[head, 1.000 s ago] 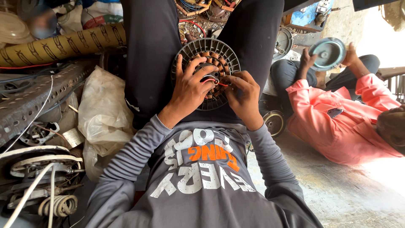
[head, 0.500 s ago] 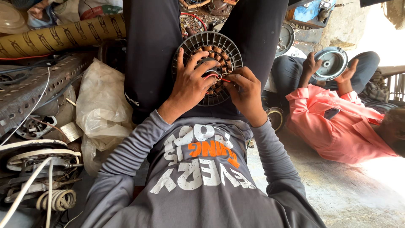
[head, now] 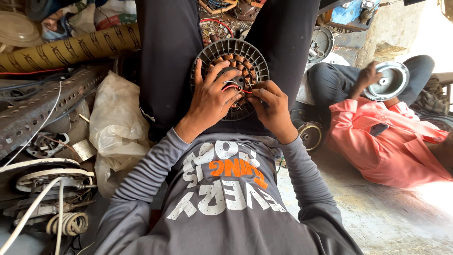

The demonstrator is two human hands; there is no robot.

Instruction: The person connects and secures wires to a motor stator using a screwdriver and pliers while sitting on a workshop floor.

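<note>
A round grey finned motor housing [head: 230, 51] with copper windings inside rests between my dark-trousered thighs. My left hand [head: 209, 101] lies spread over its lower left part, fingers on the windings. My right hand [head: 272, 111] sits at the lower right, fingertips pinched on a thin red wire [head: 231, 88] that curves across the hub. Both sleeves are grey.
A person in an orange shirt [head: 387, 141] sits at the right holding a round metal cover [head: 390, 80]. A white plastic bag [head: 115, 127], a perforated metal bar [head: 42, 106], a patterned tube [head: 66, 49] and coiled wires [head: 71, 222] crowd the left. Concrete floor lies lower right.
My hands stay on the motor housing, with small finger shifts around the red wire. The person at the right has lowered the metal cover slightly.
</note>
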